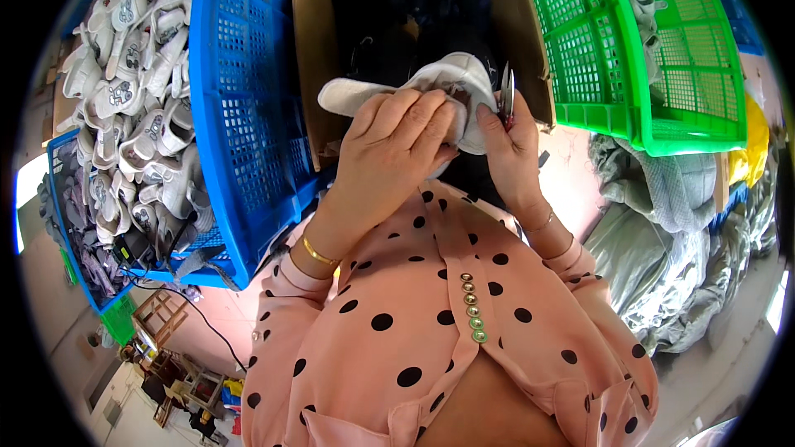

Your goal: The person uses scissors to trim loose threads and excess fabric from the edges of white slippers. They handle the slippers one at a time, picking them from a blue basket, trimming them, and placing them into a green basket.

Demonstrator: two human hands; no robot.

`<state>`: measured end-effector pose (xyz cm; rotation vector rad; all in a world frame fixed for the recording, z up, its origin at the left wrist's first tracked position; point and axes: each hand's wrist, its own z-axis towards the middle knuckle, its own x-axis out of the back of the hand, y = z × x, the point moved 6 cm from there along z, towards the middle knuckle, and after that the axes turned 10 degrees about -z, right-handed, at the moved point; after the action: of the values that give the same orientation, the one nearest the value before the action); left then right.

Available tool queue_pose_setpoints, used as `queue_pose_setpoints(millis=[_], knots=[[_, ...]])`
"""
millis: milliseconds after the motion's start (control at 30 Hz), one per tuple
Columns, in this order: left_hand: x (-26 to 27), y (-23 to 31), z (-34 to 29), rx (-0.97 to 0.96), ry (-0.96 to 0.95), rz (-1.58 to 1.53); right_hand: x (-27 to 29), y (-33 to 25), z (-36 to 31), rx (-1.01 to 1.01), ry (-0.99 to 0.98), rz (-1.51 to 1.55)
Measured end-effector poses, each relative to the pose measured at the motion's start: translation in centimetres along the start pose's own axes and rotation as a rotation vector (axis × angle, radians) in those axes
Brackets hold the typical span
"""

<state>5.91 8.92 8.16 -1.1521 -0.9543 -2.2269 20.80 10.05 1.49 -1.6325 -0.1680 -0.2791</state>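
A white shoe upper [469, 71] is held up in front of my chest, its pale tongue or strap end [351, 96] sticking out to the left. My left hand [396, 139] lies over the upper with its fingers curled onto the opening. On the right side, my right hand [515, 156] pinches the upper's edge with the thumb. The same hand also keeps a small pair of thread snips [508, 93], blades pointing up and away from me. My left fingertips are partly hidden in the upper.
Beyond my hands stands a cardboard box [315, 58] with dark contents. A blue crate [248, 108] on the left is heaped with white shoe uppers [124, 95]. To the right are a green crate [596, 58] and grey fabric [654, 257]. A black cable [207, 319] hangs lower left.
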Motion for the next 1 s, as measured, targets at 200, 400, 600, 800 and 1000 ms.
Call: queue_pose_setpoints(millis=[200,400,600,800,1000], knots=[[-4.2,-0.8,-5.1,0.062,-0.282,-0.323,-2.4,4.5,-4.3,-0.194,-0.089,0.175],[-6.9,-1.0,-6.9,-0.047,-0.327,-0.405,-2.3,6.0,-5.3,-0.134,-0.168,-0.183],[-6.3,-0.6,-4.1,-0.153,-0.466,-0.444,-1.8,3.1,0.1,0.143,-0.362,-0.783],[-4.3,-4.6,-5.5,0.195,-0.244,-0.577,-2.5,4.9,-1.0,0.088,-0.46,-0.74],[-6.2,-3.9,-5.9,0.215,-0.316,-0.107,-2.4,5.8,-1.1,0.011,-0.419,-0.647]])
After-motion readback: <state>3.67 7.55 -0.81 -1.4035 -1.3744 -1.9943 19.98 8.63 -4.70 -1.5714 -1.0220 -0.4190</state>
